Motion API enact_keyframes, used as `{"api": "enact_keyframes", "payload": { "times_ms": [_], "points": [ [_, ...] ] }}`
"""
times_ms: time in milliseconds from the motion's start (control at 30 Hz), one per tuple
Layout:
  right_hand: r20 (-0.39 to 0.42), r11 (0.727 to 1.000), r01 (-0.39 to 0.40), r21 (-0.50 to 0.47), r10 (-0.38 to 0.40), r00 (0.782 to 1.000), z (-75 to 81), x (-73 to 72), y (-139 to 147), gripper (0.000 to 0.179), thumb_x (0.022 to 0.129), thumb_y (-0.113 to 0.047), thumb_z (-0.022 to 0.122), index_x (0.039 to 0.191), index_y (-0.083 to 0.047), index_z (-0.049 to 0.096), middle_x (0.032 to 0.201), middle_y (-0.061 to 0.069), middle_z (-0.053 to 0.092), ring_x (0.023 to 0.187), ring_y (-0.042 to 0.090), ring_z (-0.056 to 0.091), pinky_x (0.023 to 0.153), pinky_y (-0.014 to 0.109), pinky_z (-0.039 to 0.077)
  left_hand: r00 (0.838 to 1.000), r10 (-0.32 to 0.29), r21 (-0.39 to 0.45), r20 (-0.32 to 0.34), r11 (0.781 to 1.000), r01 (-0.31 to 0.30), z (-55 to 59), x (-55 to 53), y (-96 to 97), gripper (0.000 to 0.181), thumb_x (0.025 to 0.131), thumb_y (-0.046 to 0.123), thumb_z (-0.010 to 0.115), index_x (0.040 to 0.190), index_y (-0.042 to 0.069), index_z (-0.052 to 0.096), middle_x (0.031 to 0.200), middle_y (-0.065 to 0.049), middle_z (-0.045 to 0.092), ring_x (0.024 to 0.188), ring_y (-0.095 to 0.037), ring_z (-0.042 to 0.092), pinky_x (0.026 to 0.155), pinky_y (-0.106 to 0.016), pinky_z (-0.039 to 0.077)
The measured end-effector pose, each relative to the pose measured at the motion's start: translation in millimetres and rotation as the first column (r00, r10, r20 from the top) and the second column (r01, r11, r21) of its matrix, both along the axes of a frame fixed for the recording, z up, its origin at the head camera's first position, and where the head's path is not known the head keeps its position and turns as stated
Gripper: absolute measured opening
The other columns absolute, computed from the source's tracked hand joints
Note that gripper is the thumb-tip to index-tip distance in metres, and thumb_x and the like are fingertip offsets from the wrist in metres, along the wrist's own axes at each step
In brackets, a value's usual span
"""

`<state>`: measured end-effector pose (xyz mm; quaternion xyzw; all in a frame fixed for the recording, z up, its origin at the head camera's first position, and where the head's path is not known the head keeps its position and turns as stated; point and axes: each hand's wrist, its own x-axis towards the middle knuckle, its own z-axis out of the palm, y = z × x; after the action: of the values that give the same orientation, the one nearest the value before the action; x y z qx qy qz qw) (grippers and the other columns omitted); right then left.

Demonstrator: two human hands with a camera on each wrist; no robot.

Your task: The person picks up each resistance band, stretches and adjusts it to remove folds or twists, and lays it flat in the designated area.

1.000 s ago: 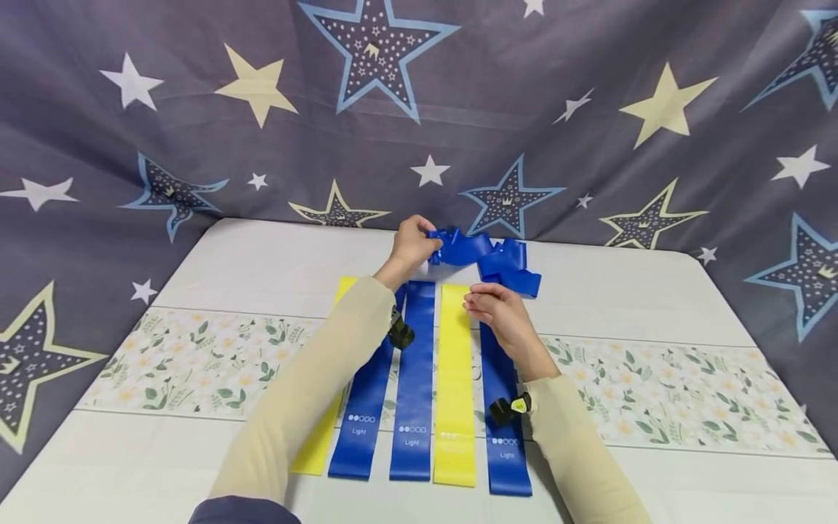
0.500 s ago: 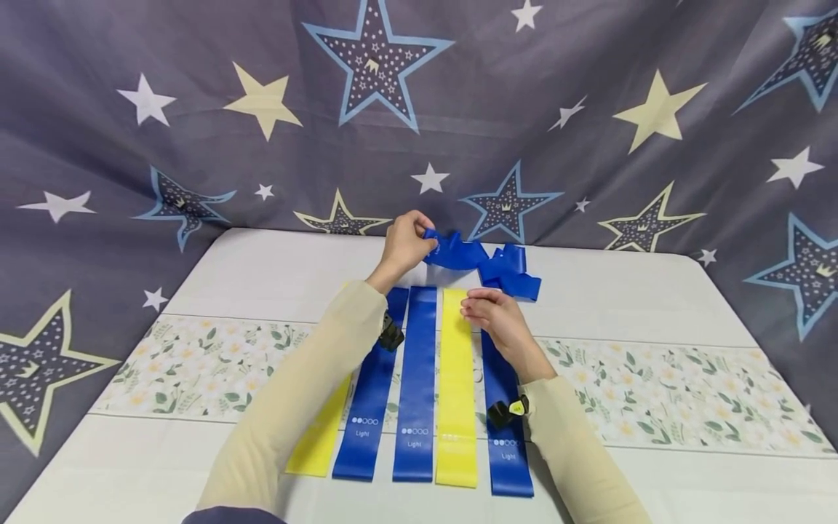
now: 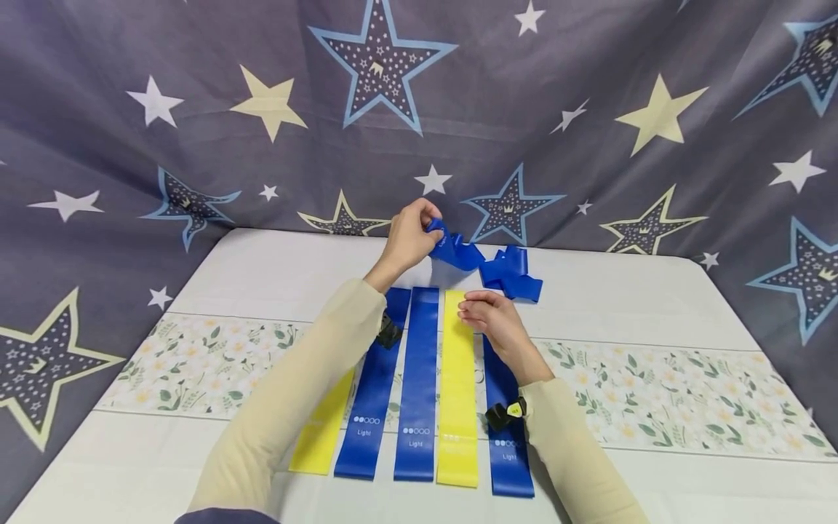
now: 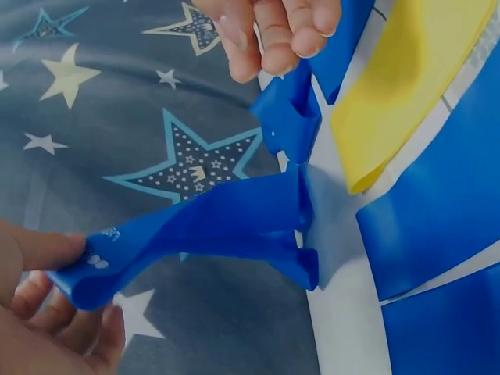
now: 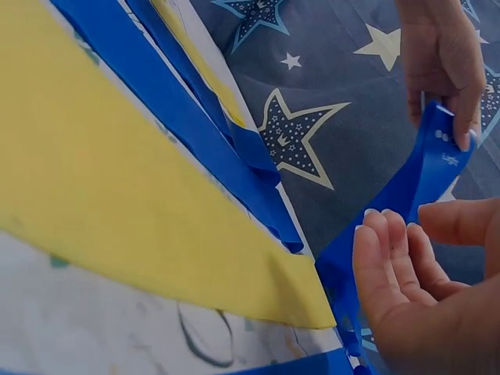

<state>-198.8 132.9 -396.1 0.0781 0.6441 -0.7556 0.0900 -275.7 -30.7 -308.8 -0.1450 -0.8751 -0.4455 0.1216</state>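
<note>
My left hand [image 3: 407,236] pinches the printed end of a blue resistance band [image 3: 458,251] between thumb and fingers near the table's back edge. From those fingers the band runs down to the right, twisted and folded, clear of the table at the held end [image 4: 101,262]. Beside it lies a second crumpled blue band [image 3: 513,275]. My right hand [image 3: 500,327] hovers over the top of a flat yellow band [image 3: 458,393], fingers loosely bent and nothing between them. In the right wrist view, the right hand's thumb and fingertips [image 5: 375,234] stand apart.
Flat blue bands marked "Light" lie side by side: one [image 3: 366,407] partly under my left arm, another [image 3: 415,378] in the middle, a third [image 3: 511,466] below my right wrist. A yellow band [image 3: 321,429] lies far left. A star-patterned curtain [image 3: 556,73] hangs behind the table [image 3: 655,291].
My left hand has risen a little, lifting the pinched end of the blue band higher. My right hand has barely moved. The head view has shifted slightly.
</note>
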Motion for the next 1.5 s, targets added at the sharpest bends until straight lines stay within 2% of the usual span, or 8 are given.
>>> {"api": "enact_keyframes", "payload": {
  "times_ms": [200,333,567,733,967,1067,1300,1500],
  "points": [
    [-0.011,0.999,0.027,-0.022,-0.027,1.0,6.9,-3.1,-1,0.027,0.094,-0.002,0.053,0.12,0.007,0.05,0.084,-0.001,0.064,0.073,0.008,0.065,0.072,0.019,0.055,0.995,-0.098,0.005,-0.009,0.995,0.098,7.3,1.9,2.6,0.019,0.085,0.002,0.066,0.103,0.003,0.06,0.089,-0.01,0.059,0.078,-0.02,0.052,0.071,-0.027,0.043],
    [-0.038,0.999,0.038,-0.001,-0.038,0.999,19.2,-14.3,-1,0.031,0.095,-0.004,0.053,0.124,0.004,0.05,0.089,0.0,0.062,0.077,0.009,0.064,0.074,0.019,0.054,0.991,-0.127,0.018,-0.051,0.992,0.128,15.8,3.1,4.8,0.02,0.084,-0.001,0.065,0.103,0.003,0.06,0.091,-0.011,0.061,0.082,-0.022,0.053,0.075,-0.029,0.043],
    [-0.09,0.991,-0.024,0.134,0.036,0.995,35.8,-39.8,-6,0.04,0.096,-0.004,0.051,0.135,-0.003,0.046,0.111,0.014,0.06,0.092,0.019,0.064,0.091,0.033,0.053,0.985,-0.16,0.028,-0.059,0.986,0.162,21.9,5.5,6.8,0.02,0.085,-0.001,0.064,0.104,0.003,0.059,0.095,-0.011,0.062,0.087,-0.023,0.056,0.081,-0.032,0.046],
    [-0.116,0.978,-0.06,0.202,0.085,0.99,40.1,-50.9,-9,0.042,0.095,-0.006,0.054,0.136,-0.008,0.047,0.102,0.005,0.06,0.089,0.014,0.062,0.097,0.043,0.049,0.981,-0.189,0.026,-0.042,0.981,0.19,22.8,6.7,7.5,0.019,0.088,-0.001,0.062,0.106,0.002,0.057,0.098,-0.012,0.061,0.091,-0.024,0.058,0.086,-0.034,0.047],
    [-0.148,0.957,-0.092,0.274,0.137,0.979,47.5,-57.9,-16,0.053,0.09,-0.013,0.064,0.138,-0.01,0.041,0.101,0.002,0.058,0.093,0.014,0.061,0.096,0.041,0.05,0.975,-0.212,0.029,-0.059,0.976,0.214,30.1,3.1,8.3,0.018,0.09,0.0,0.059,0.107,0.004,0.056,0.097,-0.012,0.061,0.088,-0.023,0.058,0.079,-0.032,0.047],
    [-0.171,0.958,-0.057,0.283,0.109,0.979,52.5,-62.9,-20,0.05,0.089,-0.012,0.065,0.133,-0.009,0.042,0.097,0.001,0.059,0.089,0.012,0.061,0.089,0.036,0.053,0.975,-0.207,0.034,-0.074,0.977,0.21,34.2,0.3,8.4,0.017,0.09,-0.001,0.058,0.107,0.004,0.056,0.096,-0.012,0.061,0.087,-0.023,0.058,0.079,-0.031,0.047],
    [-0.245,0.938,0.086,0.337,-0.001,0.97,61.3,-72.0,-22,0.015,0.088,-0.012,0.067,0.097,-0.006,0.057,0.082,-0.002,0.052,0.074,0.008,0.053,0.071,0.024,0.053,0.983,-0.155,0.044,-0.101,0.986,0.161,41.6,-5.3,6.2,0.017,0.09,0.001,0.059,0.107,0.004,0.056,0.101,-0.012,0.063,0.092,-0.023,0.06,0.084,-0.033,0.048],
    [-0.28,0.898,0.152,0.413,-0.033,0.959,68.0,-75.1,-17,0.022,0.089,-0.017,0.068,0.104,-0.001,0.067,0.088,-0.001,0.059,0.078,0.009,0.054,0.073,0.022,0.05,0.987,-0.115,0.047,-0.113,0.992,0.121,46.8,-10.1,0.3,0.017,0.09,0.002,0.061,0.106,0.004,0.057,0.102,-0.013,0.063,0.094,-0.023,0.06,0.084,-0.032,0.049]
  ]
}}
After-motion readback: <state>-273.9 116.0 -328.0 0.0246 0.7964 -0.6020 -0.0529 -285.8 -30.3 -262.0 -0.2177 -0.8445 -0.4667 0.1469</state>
